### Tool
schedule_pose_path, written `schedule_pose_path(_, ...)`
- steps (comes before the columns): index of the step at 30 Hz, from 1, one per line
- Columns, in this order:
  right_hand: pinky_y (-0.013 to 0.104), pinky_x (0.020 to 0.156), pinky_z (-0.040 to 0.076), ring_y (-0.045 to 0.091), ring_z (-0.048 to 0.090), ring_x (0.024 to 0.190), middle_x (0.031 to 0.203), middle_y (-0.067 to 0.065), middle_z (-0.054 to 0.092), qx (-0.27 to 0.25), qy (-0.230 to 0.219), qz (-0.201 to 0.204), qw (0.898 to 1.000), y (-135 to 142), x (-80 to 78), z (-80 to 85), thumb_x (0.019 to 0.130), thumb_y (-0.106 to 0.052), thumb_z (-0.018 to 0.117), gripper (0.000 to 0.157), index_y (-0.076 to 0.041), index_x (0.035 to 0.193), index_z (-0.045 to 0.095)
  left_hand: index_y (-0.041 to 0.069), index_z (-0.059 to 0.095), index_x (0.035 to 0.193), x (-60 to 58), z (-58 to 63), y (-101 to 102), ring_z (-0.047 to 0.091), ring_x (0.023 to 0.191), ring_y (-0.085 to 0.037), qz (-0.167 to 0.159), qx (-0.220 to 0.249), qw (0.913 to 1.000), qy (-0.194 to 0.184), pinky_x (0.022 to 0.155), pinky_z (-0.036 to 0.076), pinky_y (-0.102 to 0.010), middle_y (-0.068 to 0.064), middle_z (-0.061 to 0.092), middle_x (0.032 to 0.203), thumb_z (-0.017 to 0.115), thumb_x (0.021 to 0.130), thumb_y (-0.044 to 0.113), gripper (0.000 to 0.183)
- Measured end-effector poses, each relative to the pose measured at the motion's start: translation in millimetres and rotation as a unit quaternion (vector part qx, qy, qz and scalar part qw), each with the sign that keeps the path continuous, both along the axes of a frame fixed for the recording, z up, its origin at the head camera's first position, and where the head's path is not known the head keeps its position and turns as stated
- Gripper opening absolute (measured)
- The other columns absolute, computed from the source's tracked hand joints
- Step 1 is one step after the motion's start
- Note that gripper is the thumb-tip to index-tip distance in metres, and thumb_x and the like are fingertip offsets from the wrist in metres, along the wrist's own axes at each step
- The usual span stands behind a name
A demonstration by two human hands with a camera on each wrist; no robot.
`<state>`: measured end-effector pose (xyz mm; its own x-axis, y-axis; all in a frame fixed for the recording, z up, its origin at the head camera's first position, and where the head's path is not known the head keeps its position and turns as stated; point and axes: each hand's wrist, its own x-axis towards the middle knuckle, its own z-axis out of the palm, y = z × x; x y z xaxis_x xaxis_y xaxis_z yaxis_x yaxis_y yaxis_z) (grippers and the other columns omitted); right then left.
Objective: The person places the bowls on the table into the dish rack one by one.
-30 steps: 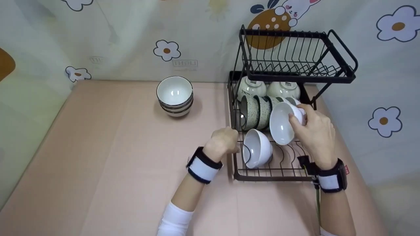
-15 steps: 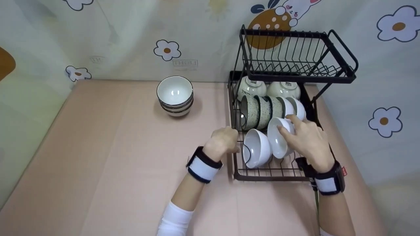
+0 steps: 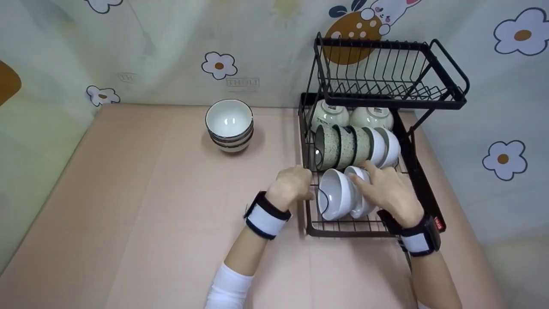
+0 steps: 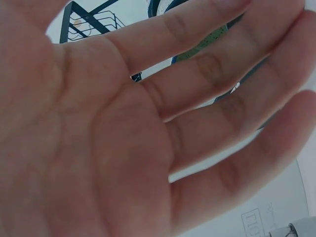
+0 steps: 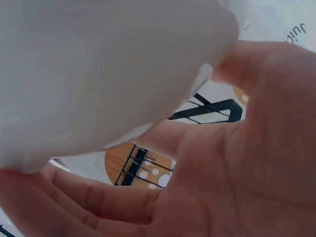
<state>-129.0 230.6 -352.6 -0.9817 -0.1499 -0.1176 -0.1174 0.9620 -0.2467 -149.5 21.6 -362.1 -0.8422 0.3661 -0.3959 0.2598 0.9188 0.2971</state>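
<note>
In the front row of the black dish rack point(image 3: 343, 234), my right hand point(image 3: 392, 193) holds a white bowl point(image 3: 362, 205) tipped on its side, thumb on the rim and fingers behind it. The bowl's pale side point(image 5: 108, 74) fills much of the right wrist view. Just left of it stands another white bowl point(image 3: 336, 195), also on its side. My left hand point(image 3: 291, 184) grips the rack's left rail, fingers bent over it; the left wrist view shows the palm and fingers point(image 4: 212, 69), with fingertips partly out of frame.
Behind the held bowl, speckled green bowls point(image 3: 328, 148) and white bowls point(image 3: 388, 148) stand on edge in a row. Two upside-down bowls point(image 3: 329, 113) sit at the back beneath the upper tier point(image 3: 390, 103). A bowl stack point(image 3: 229, 124) stands on the table point(image 3: 171, 193) at left.
My right hand has brought the white bowl forward, left and down, from over the middle row into the front row beside the other white bowl. My left hand has stayed put.
</note>
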Motion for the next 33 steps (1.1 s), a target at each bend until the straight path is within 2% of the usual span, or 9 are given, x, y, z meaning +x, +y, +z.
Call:
schedule_pose_path(4, 0.030, 0.046, 0.040, 0.023, 0.058, 0.057, 0.072, 0.015, 0.060, -0.003, -0.034, -0.004, 0.999, -3.7, -0.5, -3.2, 0.094, -0.055, 0.041, 0.056, -0.010, 0.126, 0.049, 0.007, 0.068, 0.094, 0.5, 0.1, 0.0, 0.064, 0.080, -0.018, 0.000, 0.001, 1.0000, -0.002, 0.074, 0.056, -0.029, -0.006, 0.069, 0.098, 0.073, 0.082, 0.029, 0.026)
schedule_pose_path(11, 0.031, 0.047, 0.041, 0.029, 0.061, 0.064, 0.086, 0.026, 0.064, -0.010, -0.031, 0.011, 0.999, -5.3, -2.3, -8.7, 0.097, -0.048, 0.038, 0.049, -0.006, 0.120, 0.050, 0.007, 0.068, 0.096, 0.3, 0.5, 0.2, 0.065, 0.083, -0.019, -0.006, -0.007, 1.0000, 0.002, 0.073, 0.057, -0.029, -0.007, 0.069, 0.101, 0.073, 0.082, 0.030, 0.027)
schedule_pose_path(18, 0.046, 0.063, 0.050, 0.043, 0.064, 0.083, 0.101, 0.033, 0.063, -0.011, -0.047, 0.023, 0.999, -5.6, -4.1, -10.6, 0.100, -0.044, 0.034, 0.050, -0.003, 0.123, 0.048, 0.007, 0.068, 0.096, 0.6, 1.1, -0.2, 0.066, 0.084, -0.019, -0.007, -0.006, 1.0000, 0.002, 0.073, 0.057, -0.029, -0.007, 0.070, 0.100, 0.073, 0.082, 0.030, 0.028)
schedule_pose_path(21, 0.048, 0.064, 0.050, 0.044, 0.063, 0.084, 0.101, 0.033, 0.063, -0.014, -0.044, 0.022, 0.999, -5.5, -3.6, -10.5, 0.100, -0.043, 0.033, 0.048, -0.003, 0.121, 0.050, 0.007, 0.068, 0.097, 0.3, 1.1, -0.2, 0.066, 0.086, -0.020, -0.007, -0.004, 1.0000, 0.001, 0.075, 0.057, -0.031, -0.006, 0.069, 0.101, 0.073, 0.082, 0.030, 0.028)
schedule_pose_path(28, 0.034, 0.054, 0.043, 0.033, 0.063, 0.075, 0.095, 0.026, 0.064, -0.027, -0.039, 0.014, 0.999, -3.0, -4.9, -9.6, 0.099, -0.051, 0.031, 0.052, -0.007, 0.118, 0.053, 0.007, 0.068, 0.099, 0.1, 1.7, -0.1, 0.066, 0.091, -0.021, -0.008, -0.005, 0.9999, 0.004, 0.080, 0.057, -0.033, -0.007, 0.069, 0.105, 0.073, 0.082, 0.031, 0.030)
schedule_pose_path(33, 0.030, 0.050, 0.038, 0.024, 0.056, 0.063, 0.074, 0.012, 0.057, -0.025, -0.030, 0.005, 0.999, 0.6, -9.0, -8.1, 0.097, -0.060, 0.028, 0.060, -0.007, 0.105, 0.055, 0.006, 0.068, 0.100, 0.7, 2.4, -0.3, 0.066, 0.091, -0.022, -0.008, -0.006, 0.9999, 0.009, 0.080, 0.057, -0.032, -0.007, 0.069, 0.106, 0.073, 0.082, 0.031, 0.031)
